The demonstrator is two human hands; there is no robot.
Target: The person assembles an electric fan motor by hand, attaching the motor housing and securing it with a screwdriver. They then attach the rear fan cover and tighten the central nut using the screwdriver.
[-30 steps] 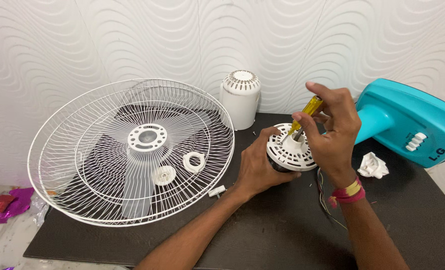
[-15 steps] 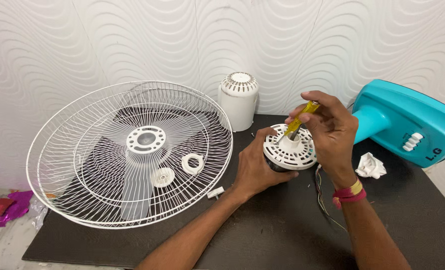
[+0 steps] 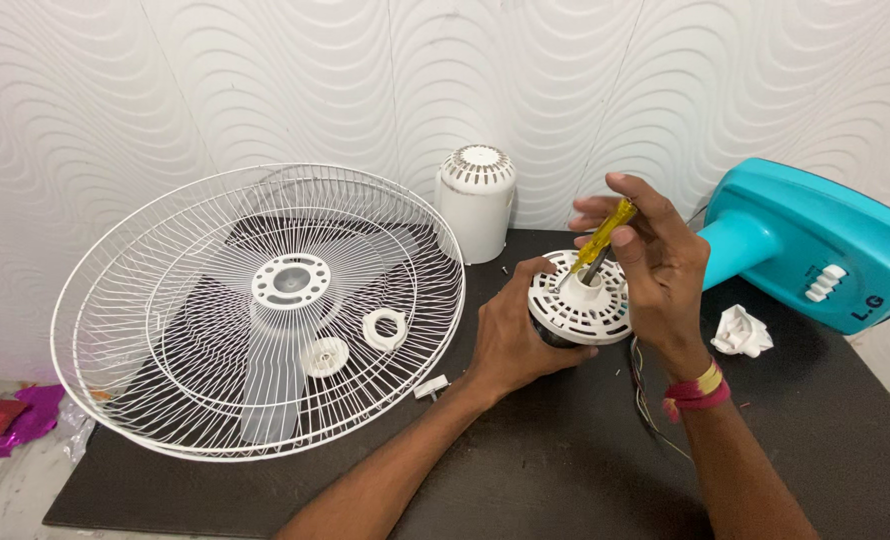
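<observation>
My left hand [image 3: 513, 335] grips the side of a round white fan motor housing [image 3: 577, 310], holding it just above the dark table [image 3: 525, 470]. My right hand [image 3: 657, 265] holds a yellow-handled screwdriver [image 3: 601, 240] upright, its tip set into the top of the housing. Coloured wires [image 3: 647, 400] trail from under the motor towards me. A red and yellow band sits on my right wrist.
Two stacked white fan grilles [image 3: 255, 310] with blades, a ring [image 3: 384, 328] and a cap [image 3: 323, 356] lie at left. A white motor cover [image 3: 476, 200] stands by the wall. A turquoise fan base [image 3: 815, 245], crumpled paper [image 3: 741, 332] and a small white clip [image 3: 430, 388] lie nearby.
My right hand has turned slightly on the screwdriver, which now stands a little more upright. The left hand and the motor housing stay in about the same place.
</observation>
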